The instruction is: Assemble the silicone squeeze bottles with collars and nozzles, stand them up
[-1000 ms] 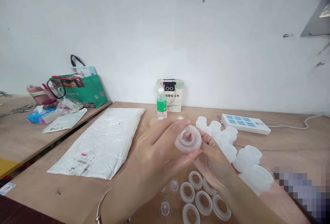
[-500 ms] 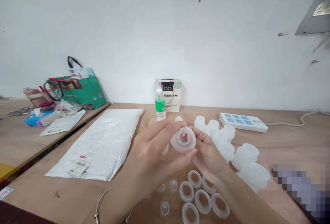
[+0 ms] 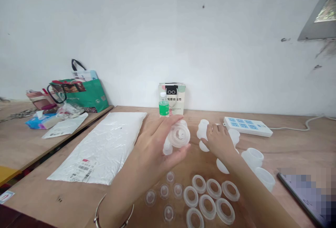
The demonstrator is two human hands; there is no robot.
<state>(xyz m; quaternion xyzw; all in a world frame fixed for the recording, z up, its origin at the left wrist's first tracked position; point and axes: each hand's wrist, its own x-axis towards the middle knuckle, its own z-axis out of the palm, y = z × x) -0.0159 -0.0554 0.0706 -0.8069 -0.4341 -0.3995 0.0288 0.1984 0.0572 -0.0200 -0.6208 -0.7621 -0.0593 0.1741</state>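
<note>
My left hand (image 3: 157, 144) grips a clear round teat set in a translucent ring collar (image 3: 180, 135), with its thumb below and fingers above. My right hand (image 3: 220, 139) is over a group of frosted white bottles. Its thumb and fingers stand apart on either side of a bottle (image 3: 202, 131), and the hand hides parts of others behind it. Below, on the wooden table, lie several loose ring collars (image 3: 208, 207). Left of them sit several clear teats (image 3: 169, 213). A small clear piece (image 3: 167, 148) shows partly behind my left hand.
A white parcel (image 3: 102, 144) lies at left. At the back stand a green-labelled bottle (image 3: 164, 108) and a paper bag (image 3: 181, 98). A power strip (image 3: 248, 126) is at right, a phone (image 3: 299, 193) near the right edge. A green bag (image 3: 89, 95) stands far left.
My right hand has left the teat and collar and moved right and up to the bottles. My left hand keeps the teat and collar, shifted slightly left.
</note>
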